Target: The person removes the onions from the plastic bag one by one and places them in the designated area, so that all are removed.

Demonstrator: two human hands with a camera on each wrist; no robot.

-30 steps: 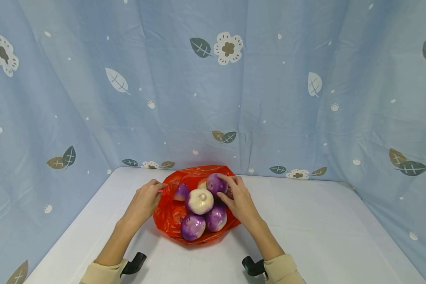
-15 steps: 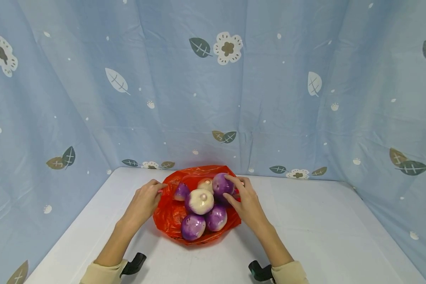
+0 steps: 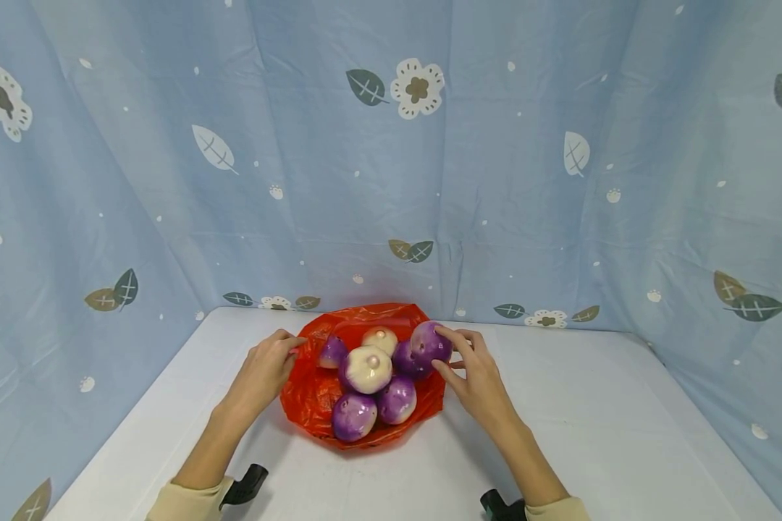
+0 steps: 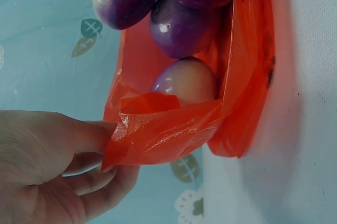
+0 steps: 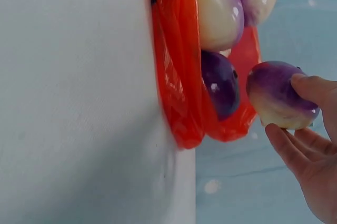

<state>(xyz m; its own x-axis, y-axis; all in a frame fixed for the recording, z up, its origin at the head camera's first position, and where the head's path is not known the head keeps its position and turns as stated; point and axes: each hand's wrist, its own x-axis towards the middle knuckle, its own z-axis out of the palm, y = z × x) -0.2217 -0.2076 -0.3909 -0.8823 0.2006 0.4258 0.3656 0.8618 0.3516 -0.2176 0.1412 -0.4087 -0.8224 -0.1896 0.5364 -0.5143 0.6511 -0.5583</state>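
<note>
A red plastic bag (image 3: 311,398) lies open on the white table with several glossy purple-and-white turnips inside. My right hand (image 3: 481,376) holds one turnip (image 3: 429,344) between thumb and fingers at the bag's right side. In the right wrist view this turnip (image 5: 274,95) is raised apart from the others. On the opposite side, my left hand (image 3: 268,367) pinches the bag's rim; the left wrist view shows the stretched red edge (image 4: 163,134) between thumb and fingers. A pale-ended turnip (image 3: 368,369) sits on top of the pile.
The white table (image 3: 580,412) extends to both sides of the bag. A blue curtain (image 3: 528,202) with leaf and flower prints hangs behind and at the sides. Black wrist-mounted devices (image 3: 247,483) sit near both sleeves.
My right hand has moved right with the turnip, from the back of the pile to the bag's right rim, uncovering turnips behind it. The left hand stays on the rim.
</note>
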